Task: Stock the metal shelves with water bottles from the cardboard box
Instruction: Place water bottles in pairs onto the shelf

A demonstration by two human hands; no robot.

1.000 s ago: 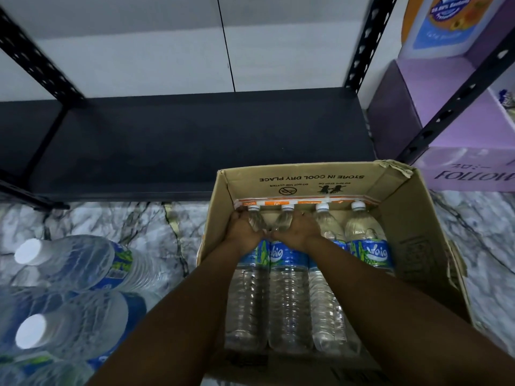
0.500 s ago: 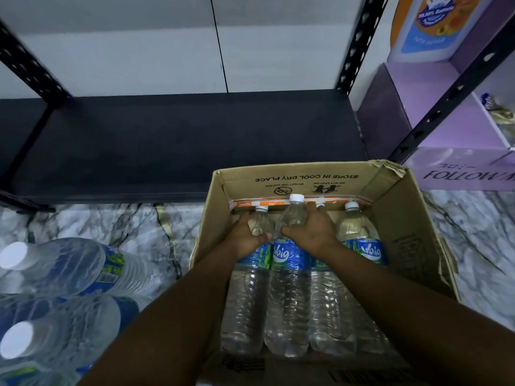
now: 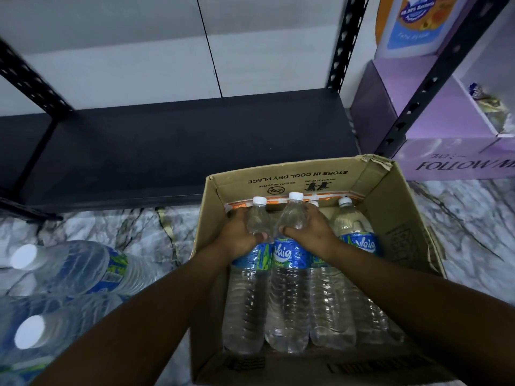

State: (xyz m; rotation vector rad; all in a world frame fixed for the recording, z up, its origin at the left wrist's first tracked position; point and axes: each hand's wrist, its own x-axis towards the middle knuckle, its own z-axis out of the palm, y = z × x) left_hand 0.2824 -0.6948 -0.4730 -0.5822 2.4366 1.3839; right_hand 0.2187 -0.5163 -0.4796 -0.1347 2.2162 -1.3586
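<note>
Shelving (image 3: 172, 151), black and bare, spans the far side; cardboard box (image 3: 401, 246) sits near. Left hand (image 3: 239, 235) grips the leftmost bottle (image 3: 252, 263), right hand (image 3: 309, 232) its neighbour (image 3: 289, 263). Lift straight, clearing the flap. Both bottles ride higher than half a second earlier.

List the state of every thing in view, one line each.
Cardboard box: open, bottles inside.
Leftmost bottle: capped, gripped by left hand.
Second bottle: capped, gripped by right hand.
Rightmost bottle: capped, untouched.
Black shelf: bare.
Floor bottles: capped, lying down.
</note>
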